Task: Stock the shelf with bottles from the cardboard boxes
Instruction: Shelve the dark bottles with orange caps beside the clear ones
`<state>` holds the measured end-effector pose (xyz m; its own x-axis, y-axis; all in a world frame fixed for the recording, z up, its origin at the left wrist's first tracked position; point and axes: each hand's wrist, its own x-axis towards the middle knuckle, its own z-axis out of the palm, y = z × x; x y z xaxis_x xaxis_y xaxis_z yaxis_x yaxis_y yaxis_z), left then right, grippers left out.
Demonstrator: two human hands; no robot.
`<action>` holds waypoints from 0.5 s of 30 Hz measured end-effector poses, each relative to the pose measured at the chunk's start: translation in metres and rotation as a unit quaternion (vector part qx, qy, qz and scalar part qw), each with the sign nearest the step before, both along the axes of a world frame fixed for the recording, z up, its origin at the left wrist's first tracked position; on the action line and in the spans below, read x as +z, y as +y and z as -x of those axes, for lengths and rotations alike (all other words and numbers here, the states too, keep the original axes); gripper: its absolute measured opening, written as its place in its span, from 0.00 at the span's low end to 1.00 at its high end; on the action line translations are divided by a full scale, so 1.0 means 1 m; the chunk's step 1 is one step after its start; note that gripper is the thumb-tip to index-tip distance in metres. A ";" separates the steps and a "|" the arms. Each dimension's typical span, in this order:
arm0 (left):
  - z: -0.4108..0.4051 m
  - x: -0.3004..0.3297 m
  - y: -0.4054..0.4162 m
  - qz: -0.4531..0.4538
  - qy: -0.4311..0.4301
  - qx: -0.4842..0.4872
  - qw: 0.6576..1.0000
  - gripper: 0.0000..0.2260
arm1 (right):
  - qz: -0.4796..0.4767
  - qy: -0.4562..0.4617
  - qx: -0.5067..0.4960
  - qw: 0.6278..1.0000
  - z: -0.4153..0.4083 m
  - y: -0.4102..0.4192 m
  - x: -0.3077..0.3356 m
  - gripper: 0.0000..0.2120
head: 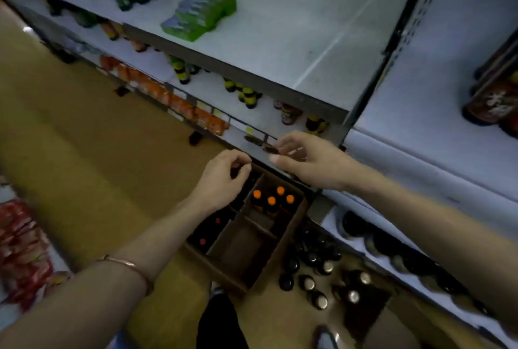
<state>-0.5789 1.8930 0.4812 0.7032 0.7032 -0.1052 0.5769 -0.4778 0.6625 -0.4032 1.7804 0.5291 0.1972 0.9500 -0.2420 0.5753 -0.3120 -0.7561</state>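
An open cardboard box [246, 242] with dividers sits on the floor before the shelf [280, 40]. Its far right cell holds four upright orange-capped bottles [271, 201], caps pointing up; left cells hold dark, red-capped bottles [202, 241]. Above it, the left hand [224, 177] and right hand [305, 161] hover with fingers loosely curled, holding nothing.

Dim aisle around me, tan floor [84, 130], white shelving [280, 26] running along it, red packets [22, 250] off left.
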 end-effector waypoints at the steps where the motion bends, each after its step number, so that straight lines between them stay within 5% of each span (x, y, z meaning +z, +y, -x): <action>1: -0.002 -0.017 0.017 0.001 0.009 -0.021 1.000 0.09 | 0.011 0.001 -0.018 1.000 0.002 0.009 -0.015 0.23; 8: 0.003 -0.131 0.111 0.015 0.059 -0.119 0.991 0.09 | 0.054 0.063 -0.177 0.981 0.020 0.073 -0.118 0.25; 15: -0.005 -0.245 0.144 0.041 0.082 -0.156 0.983 0.14 | 0.094 0.087 -0.210 0.969 0.024 0.112 -0.240 0.28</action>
<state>-0.5737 2.0370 0.2362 0.8521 0.4404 -0.2827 0.5132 -0.5974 0.6162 -0.4269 1.8929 0.2886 0.4977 0.7307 -0.4674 0.2360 -0.6326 -0.7377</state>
